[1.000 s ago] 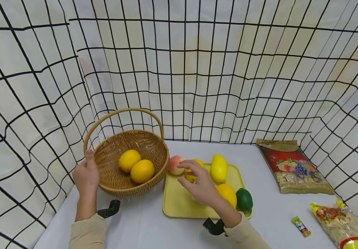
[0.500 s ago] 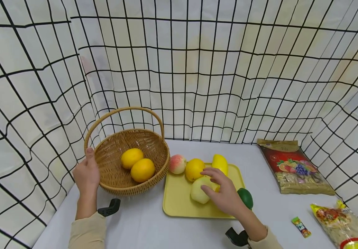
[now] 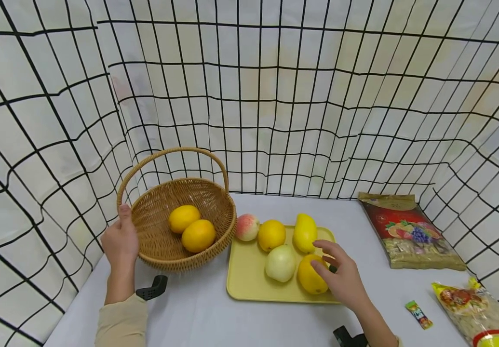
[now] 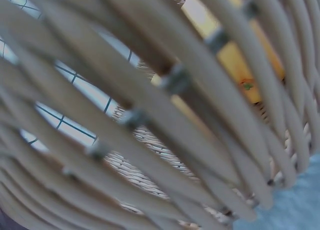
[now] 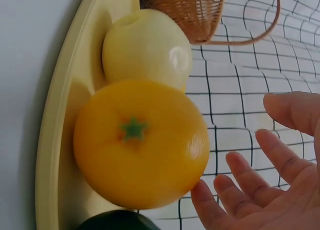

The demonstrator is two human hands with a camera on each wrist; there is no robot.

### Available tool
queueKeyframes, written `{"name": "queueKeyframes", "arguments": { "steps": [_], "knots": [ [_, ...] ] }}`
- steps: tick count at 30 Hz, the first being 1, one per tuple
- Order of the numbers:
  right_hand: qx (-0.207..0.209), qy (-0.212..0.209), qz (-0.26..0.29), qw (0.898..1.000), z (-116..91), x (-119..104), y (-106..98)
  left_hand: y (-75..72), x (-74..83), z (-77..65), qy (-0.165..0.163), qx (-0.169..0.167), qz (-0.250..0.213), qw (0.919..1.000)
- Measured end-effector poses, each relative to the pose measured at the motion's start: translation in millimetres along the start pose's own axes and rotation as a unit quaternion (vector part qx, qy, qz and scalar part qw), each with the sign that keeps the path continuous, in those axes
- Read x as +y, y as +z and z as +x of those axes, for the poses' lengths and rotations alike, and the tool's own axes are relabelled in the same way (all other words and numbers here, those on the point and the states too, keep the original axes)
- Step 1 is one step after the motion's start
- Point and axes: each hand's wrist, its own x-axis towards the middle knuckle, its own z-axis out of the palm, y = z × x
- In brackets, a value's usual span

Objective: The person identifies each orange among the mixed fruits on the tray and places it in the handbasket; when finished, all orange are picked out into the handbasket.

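Observation:
At the basket's left side my left hand (image 3: 120,241) grips the rim by the foot of the handle, thumb on top. The wicker basket (image 3: 151,250) tilts toward me with two yellow-orange fruits (image 3: 198,236) inside; its weave fills the left wrist view. My right hand (image 3: 346,279), fingers loosely bent and apart, hovers over the yellow tray (image 3: 249,293) at its right end. An orange (image 5: 142,145) lies right by its fingertips. A dark green fruit (image 5: 120,222) is mostly hidden behind the hand in the head view. Left of the orange sits a pale round fruit (image 3: 280,263).
A peach (image 3: 247,227), another orange (image 3: 271,235) and a yellow mango (image 3: 305,233) lie along the tray's back. To the right are a red and gold bag (image 3: 414,236), a small green packet (image 3: 419,314) and a clear food bag (image 3: 479,313). Black-gridded walls surround the table.
My right hand has moved right across the tray, from near the peach and back orange to the front orange, uncovering the pale fruit and mango. My left hand stays on the basket.

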Motion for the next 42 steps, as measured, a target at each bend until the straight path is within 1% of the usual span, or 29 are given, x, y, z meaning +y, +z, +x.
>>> {"name": "queueKeyframes", "arguments": {
  "steps": [2, 4, 7, 9, 11, 15, 20, 26, 30, 33, 37, 39, 42],
  "knots": [
    [0.011, 0.010, -0.011, 1.000, -1.4, 3.4, -2.8, 0.7, -0.3, 0.0, 0.003, 0.001, -0.001, 1.0000],
    [0.033, 0.024, -0.020, 0.999, -2.9, 4.7, -4.6, 1.3, -0.5, 0.2, 0.007, 0.003, -0.002, 1.0000],
    [0.077, 0.064, -0.026, 0.995, -4.5, 5.5, -7.2, 2.0, -0.2, 0.3, 0.011, 0.005, -0.004, 0.9999],
    [0.100, 0.091, -0.029, 0.990, -5.3, 5.8, -9.2, 2.4, 0.0, 0.3, 0.013, 0.005, -0.004, 0.9999],
    [0.102, 0.111, -0.035, 0.988, -6.0, 6.4, -11.6, 2.6, -0.1, 0.3, 0.013, 0.005, -0.002, 0.9999],
    [0.090, 0.129, -0.056, 0.986, -7.1, 5.8, -15.5, 3.0, -0.1, 0.6, 0.012, 0.005, -0.001, 0.9999],
    [0.076, 0.155, -0.037, 0.984, -8.3, 4.1, -18.8, 3.4, 0.2, 1.5, 0.013, 0.005, -0.002, 0.9999],
    [0.038, 0.193, -0.008, 0.981, -6.1, 3.7, -17.8, 2.3, 0.5, 1.9, 0.006, 0.003, 0.005, 1.0000],
    [-0.001, 0.205, -0.013, 0.979, -5.9, 4.3, -14.5, 1.8, 0.9, 1.7, 0.006, 0.002, 0.005, 1.0000],
    [-0.028, 0.195, -0.046, 0.979, -7.6, 5.1, -10.7, 1.7, 0.9, 1.3, 0.008, 0.002, 0.006, 0.9999],
    [-0.052, 0.161, -0.105, 0.980, -9.3, 6.3, -4.5, 2.1, 0.6, 0.7, 0.011, 0.003, 0.003, 0.9999],
    [-0.064, 0.145, -0.120, 0.980, -9.8, 6.8, -1.7, 2.2, 0.3, 0.6, 0.012, 0.004, 0.002, 0.9999],
    [-0.080, 0.125, -0.126, 0.981, -10.1, 8.0, 1.8, 2.2, -0.1, 0.5, 0.010, 0.004, 0.003, 0.9999]
  ]
}}
